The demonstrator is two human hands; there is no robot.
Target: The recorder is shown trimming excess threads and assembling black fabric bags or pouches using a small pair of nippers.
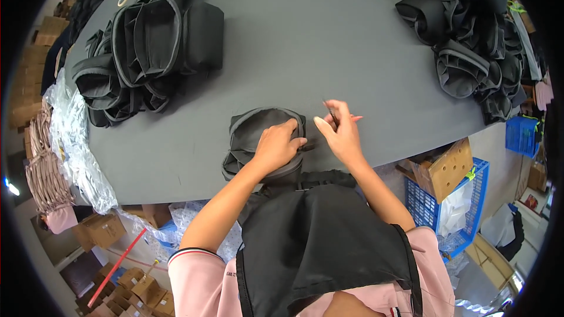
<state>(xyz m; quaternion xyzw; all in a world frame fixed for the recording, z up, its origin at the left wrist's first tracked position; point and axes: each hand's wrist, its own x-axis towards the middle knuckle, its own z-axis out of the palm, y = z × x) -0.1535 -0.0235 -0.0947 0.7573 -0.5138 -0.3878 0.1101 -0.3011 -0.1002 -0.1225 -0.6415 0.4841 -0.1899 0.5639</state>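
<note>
An unzipped black fabric bag (pixel 249 129) with inner dividers lies at the near edge of the table, in front of my body. My left hand (pixel 278 148) is closed on its right rim, thumb outside and fingers reaching over the edge. Just right of the bag, apart from it, my right hand (pixel 342 134) is raised with its fingers curled round a slim dark tool (pixel 333 116). A small red tip shows beside those fingers; the tool's exact kind is too small to make out.
A pile of similar black bags (pixel 155 38) stands at the left of the grey table (pixel 305 41), and another heap (pixel 464 67) at the far right. Clear plastic wrap (pixel 79 147) hangs over the left edge. A blue crate (pixel 482 182) stands below the right edge.
</note>
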